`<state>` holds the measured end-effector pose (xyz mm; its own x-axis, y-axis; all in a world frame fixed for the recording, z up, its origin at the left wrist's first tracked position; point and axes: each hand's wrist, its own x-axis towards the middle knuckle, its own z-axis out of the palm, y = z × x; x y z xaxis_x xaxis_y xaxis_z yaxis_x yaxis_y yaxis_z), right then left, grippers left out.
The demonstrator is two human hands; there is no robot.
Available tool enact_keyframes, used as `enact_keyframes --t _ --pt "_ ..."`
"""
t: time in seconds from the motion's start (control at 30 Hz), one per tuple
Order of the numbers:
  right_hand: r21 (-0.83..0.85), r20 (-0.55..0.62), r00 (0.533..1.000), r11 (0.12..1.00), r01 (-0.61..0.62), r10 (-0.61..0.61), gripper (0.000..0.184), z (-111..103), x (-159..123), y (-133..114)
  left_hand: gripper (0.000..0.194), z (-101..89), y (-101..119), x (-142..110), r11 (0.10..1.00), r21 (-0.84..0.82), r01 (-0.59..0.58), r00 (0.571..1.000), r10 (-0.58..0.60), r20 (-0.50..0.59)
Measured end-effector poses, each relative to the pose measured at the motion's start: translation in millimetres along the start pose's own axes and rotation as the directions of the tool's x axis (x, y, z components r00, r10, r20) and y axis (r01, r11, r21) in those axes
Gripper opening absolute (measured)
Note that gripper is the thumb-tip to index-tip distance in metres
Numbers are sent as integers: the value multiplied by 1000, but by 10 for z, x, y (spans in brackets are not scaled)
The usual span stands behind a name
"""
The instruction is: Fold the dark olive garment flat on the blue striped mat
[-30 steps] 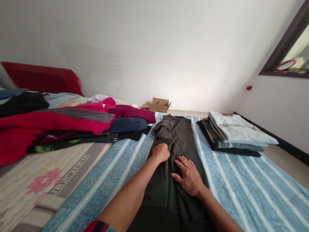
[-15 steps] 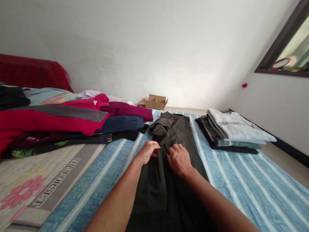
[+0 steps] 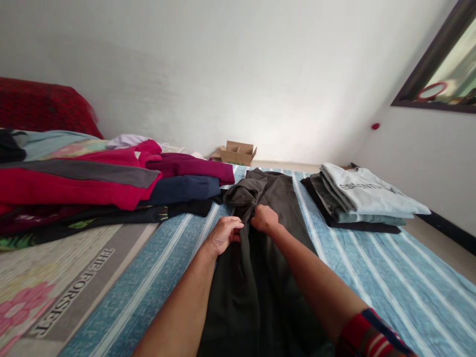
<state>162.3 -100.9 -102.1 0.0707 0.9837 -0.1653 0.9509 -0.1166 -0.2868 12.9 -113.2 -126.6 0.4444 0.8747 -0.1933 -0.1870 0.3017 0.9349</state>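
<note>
While the dark grey garment [image 3: 284, 196] lies on the blue striped sheet [image 3: 351, 255], its long axis runs straight away from the person, the far end pointing at the wall [image 3: 238, 79] and the cardboard box [image 3: 237, 154]. It sits between the loose heap of clothes [image 3: 82, 181] and the folded stack [image 3: 375, 191], with a bunched part [image 3: 245, 191] on the left of its far half. The left hand [image 3: 224, 234] pinches a raised fold between thumb and fingers; the right hand [image 3: 265, 218] is closed on the cloth just beyond it, knuckles up.

One second ago the right hand lay flat, fingers spread — now it grips, farther up the garment and closer to the left hand. The left hand, then a fist on top of the cloth, is now at its left side. The folded stack stands where it did.
</note>
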Motion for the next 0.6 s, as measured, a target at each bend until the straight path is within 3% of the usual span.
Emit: enact_keyframes --t 0.13,0.3,0.47,0.6 --pt "270 102 993 960 -80 54 25 55 167 87 21 -15 11 -10 999 -34 11 1000 -11 22" --pt "483 105 991 867 -126 85 23 153 225 114 21 -14 12 -4 999 -34 18 1000 -17 22" --pt "546 83 994 831 -110 77 26 164 183 70 22 -3 23 2 1000 -11 15 999 -15 34" --pt "495 23 999 868 -40 33 28 0 25 90 22 -1 32 15 1000 20 19 1000 -20 23"
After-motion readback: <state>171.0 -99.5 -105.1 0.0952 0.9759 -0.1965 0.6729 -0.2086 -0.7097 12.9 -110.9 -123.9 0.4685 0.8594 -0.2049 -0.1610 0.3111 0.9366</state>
